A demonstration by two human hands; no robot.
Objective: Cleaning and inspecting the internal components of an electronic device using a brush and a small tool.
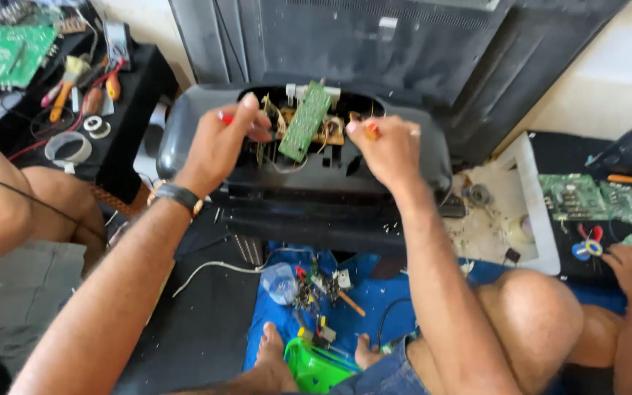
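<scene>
A black plastic casing is seen at centre frame, its long axis laid from nine to three o'clock, its opening turned upward. A green circuit board is stood inside, tilted from seven toward one o'clock. The left hand is closed on a red-handled tool at nine o'clock of the board; the right hand is clamped on an orange-handled tool at three o'clock.

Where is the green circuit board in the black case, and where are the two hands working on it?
green circuit board (305, 121), head view, middle of the board's face.
left hand (219, 143), head view, back of the hand.
right hand (390, 151), head view, back of the hand.
</scene>
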